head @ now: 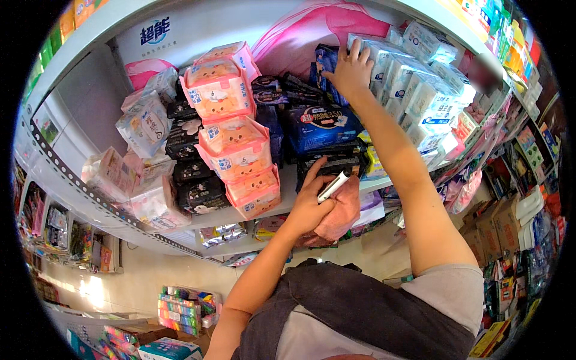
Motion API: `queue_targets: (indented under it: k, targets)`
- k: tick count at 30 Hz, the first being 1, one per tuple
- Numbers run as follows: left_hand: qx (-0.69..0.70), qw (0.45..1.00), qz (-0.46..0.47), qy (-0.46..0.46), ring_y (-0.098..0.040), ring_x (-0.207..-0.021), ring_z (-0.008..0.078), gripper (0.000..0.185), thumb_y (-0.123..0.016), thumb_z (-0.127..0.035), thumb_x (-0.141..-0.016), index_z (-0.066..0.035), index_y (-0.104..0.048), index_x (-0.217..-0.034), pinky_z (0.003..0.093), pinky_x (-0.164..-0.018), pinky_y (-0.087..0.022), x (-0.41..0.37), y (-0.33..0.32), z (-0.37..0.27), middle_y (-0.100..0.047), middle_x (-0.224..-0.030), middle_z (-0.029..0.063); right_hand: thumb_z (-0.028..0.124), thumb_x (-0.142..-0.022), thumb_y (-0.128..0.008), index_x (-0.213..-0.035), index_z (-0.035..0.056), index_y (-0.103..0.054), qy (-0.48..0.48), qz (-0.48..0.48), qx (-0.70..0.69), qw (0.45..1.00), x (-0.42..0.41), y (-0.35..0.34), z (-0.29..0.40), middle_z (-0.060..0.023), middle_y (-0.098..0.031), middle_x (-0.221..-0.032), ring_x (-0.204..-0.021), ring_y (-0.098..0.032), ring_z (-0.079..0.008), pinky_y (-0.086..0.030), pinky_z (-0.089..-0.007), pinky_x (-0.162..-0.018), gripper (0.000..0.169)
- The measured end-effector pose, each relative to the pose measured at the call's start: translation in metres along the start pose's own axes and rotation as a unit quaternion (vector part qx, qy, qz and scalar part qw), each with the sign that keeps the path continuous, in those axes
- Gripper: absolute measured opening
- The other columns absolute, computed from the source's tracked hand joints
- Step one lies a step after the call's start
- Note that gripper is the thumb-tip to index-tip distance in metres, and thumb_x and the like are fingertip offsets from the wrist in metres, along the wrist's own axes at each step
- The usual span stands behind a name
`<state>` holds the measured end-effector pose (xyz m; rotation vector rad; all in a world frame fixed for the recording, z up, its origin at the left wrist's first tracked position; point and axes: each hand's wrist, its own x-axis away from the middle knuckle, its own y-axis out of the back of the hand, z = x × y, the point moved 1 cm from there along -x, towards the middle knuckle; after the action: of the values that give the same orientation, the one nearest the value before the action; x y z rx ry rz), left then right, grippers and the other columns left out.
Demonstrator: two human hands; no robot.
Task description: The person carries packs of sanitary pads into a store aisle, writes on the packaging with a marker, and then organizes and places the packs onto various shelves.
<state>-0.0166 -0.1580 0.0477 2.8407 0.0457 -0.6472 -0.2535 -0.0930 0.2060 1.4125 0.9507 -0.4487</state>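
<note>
My left hand [312, 204] holds a white marker pen [333, 186] and a crumpled pink cloth [340, 213]. Its index finger reaches out against a black sanitary-pad pack [348, 163] at the shelf front. Farther back, my right hand [353, 72] has its fingers spread, between an upright dark blue pack [325, 63] and a stack of pale blue-white packs [405, 83]. The thumb lies against the dark blue pack; whether the fingertips press on the pale ones is hard to tell. A large blue pad pack [321, 128] lies between my two hands.
Pink packs with cartoon faces [236, 146] stand in a column left of centre. Black packs [198, 184] and white packs [148, 126] fill the shelf's left side. A perforated metal upright [90, 198] edges the shelf. Cartons [490, 229] are stacked on the right, below shelf level.
</note>
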Motion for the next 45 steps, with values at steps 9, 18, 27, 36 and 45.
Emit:
queue_targets:
  k: [9, 18, 27, 36, 45]
  targets:
    - [0.022, 1.000, -0.007, 0.009, -0.038, -0.130, 0.0320, 0.042, -0.061, -0.013, -0.066, 0.003, -0.058, -0.105, 0.0341, -0.096, -0.039, 0.002, 0.003, -0.005, -0.026, -0.148, 0.0164, 0.027, -0.073, -0.073, -0.113, 0.0010, -0.054, 0.249, -0.021, -0.129, 0.960, -0.008, -0.025, 0.008, -0.0191, -0.048, -0.126, -0.118, -0.046, -0.0348, -0.042, -0.0441, -0.093, 0.051]
    - [0.016, 1.000, -0.002, 0.005, -0.037, -0.130, 0.0299, 0.046, -0.060, -0.014, -0.067, 0.004, -0.057, -0.110, 0.0333, -0.097, -0.038, 0.000, 0.008, -0.004, -0.025, -0.149, 0.0168, 0.011, -0.076, -0.064, -0.114, -0.0023, -0.050, 0.278, 0.294, -0.141, 0.904, -0.046, -0.072, 0.072, -0.0259, -0.060, -0.110, -0.103, -0.058, -0.0398, -0.048, -0.0458, -0.087, 0.042]
    - [0.008, 1.000, -0.013, 0.027, -0.028, -0.136, 0.0340, 0.048, -0.058, -0.015, -0.069, 0.003, -0.057, -0.113, 0.0369, -0.108, -0.028, 0.008, 0.005, -0.009, -0.026, -0.148, 0.0188, 0.019, -0.074, -0.070, -0.132, -0.0010, -0.034, 0.339, 0.427, -0.121, 0.830, -0.055, -0.175, 0.086, -0.0264, -0.059, -0.110, -0.104, -0.057, -0.0399, -0.046, -0.0449, -0.089, 0.071]
    - [0.028, 1.000, -0.003, 0.013, -0.029, -0.136, 0.0349, 0.045, -0.058, -0.014, -0.067, 0.002, -0.057, -0.109, 0.0380, -0.108, -0.027, 0.008, 0.000, -0.013, -0.025, -0.149, 0.0183, 0.022, -0.071, -0.072, -0.122, -0.0007, -0.051, 0.332, 0.396, -0.101, 0.850, -0.076, -0.217, 0.080, -0.0246, -0.062, -0.106, -0.099, -0.060, -0.0373, -0.048, -0.0452, -0.084, 0.060]
    - [0.025, 1.000, 0.005, 0.018, -0.029, -0.136, 0.0343, 0.047, -0.058, -0.013, -0.067, 0.001, -0.058, -0.111, 0.0383, -0.108, -0.027, 0.005, -0.003, -0.014, -0.025, -0.148, 0.0185, 0.023, -0.071, -0.072, -0.119, -0.0005, -0.053, 0.319, 0.224, -0.093, 0.916, -0.082, -0.192, 0.081, -0.0243, -0.062, -0.105, -0.098, -0.061, -0.0368, -0.048, -0.0456, -0.083, 0.057]
